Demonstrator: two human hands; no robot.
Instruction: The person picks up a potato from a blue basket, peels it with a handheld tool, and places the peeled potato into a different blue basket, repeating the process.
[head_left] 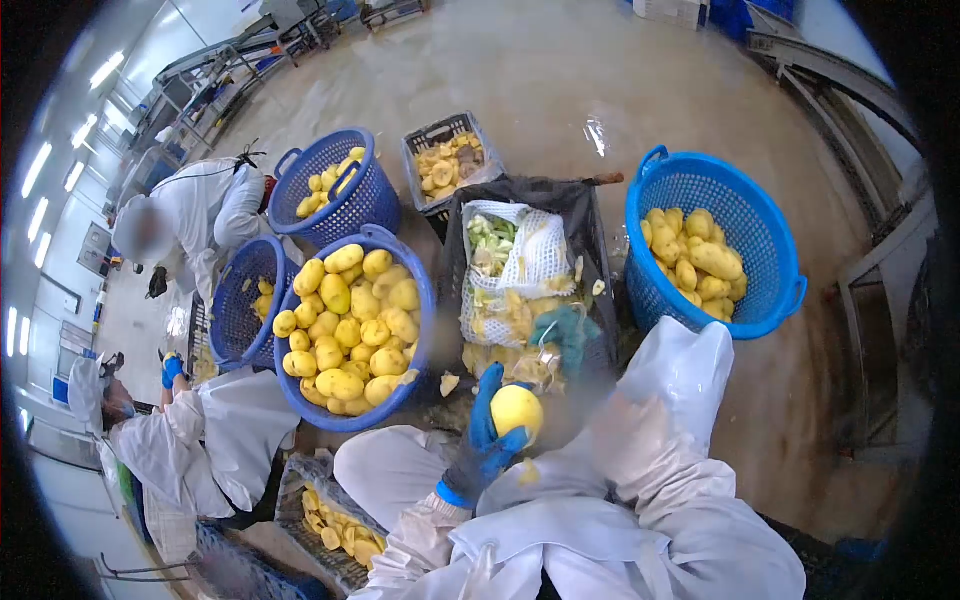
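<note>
In a blue glove, my left hand is closed around a peeled yellow potato just in front of my lap. My right hand, in a green glove, is over the near part of a black-lined crate. It is smeared by motion, so its fingers and anything in them cannot be made out. Peelings, white foam netting and green scraps lie in the crate.
A blue basket of potatoes stands at left, another basket at right. Two more baskets, a crate of cut pieces and a crate of slices surround me. Two co-workers are at left.
</note>
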